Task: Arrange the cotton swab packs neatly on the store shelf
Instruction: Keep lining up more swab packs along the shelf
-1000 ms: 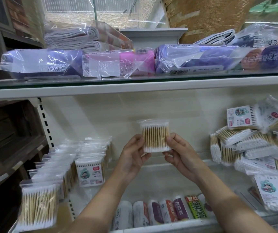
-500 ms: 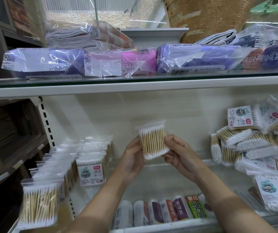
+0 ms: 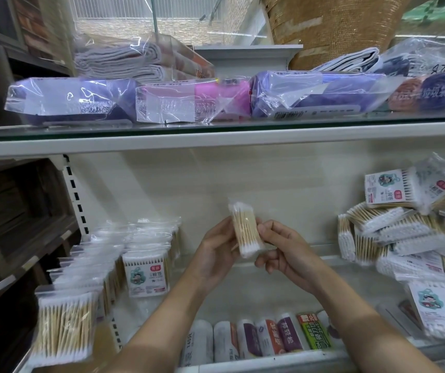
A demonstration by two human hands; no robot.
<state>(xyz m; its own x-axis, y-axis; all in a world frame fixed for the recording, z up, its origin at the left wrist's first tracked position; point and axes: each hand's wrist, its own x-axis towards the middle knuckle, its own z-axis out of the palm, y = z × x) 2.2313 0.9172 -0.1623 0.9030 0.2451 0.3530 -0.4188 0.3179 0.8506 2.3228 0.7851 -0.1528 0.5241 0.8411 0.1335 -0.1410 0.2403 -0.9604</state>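
Both hands hold one swab pack [image 3: 246, 230] in the air in front of the shelf's back wall [image 3: 216, 184], above the shelf [image 3: 310, 258]. The pack sits between them, tilted a little, its top leaning left, its narrow side toward the camera. The left hand [image 3: 216, 254] grips it from the left, fingers curled behind it. The right hand [image 3: 286, 254] pinches its right edge with curled fingers [image 3: 267, 227], near the lower end.

On the left of the shelf, packs stand upright in neat rows [image 3: 102, 265], one label [image 3: 146, 275] facing out. On the right lies a loose pile [image 3: 409, 232] of packs, tilted and overlapping, well apart from the held pack. Rolled goods [image 3: 264, 340] lie in a line on the level below, under the forearms. The glass shelf [image 3: 216, 127] above carries bagged items [image 3: 189, 103].
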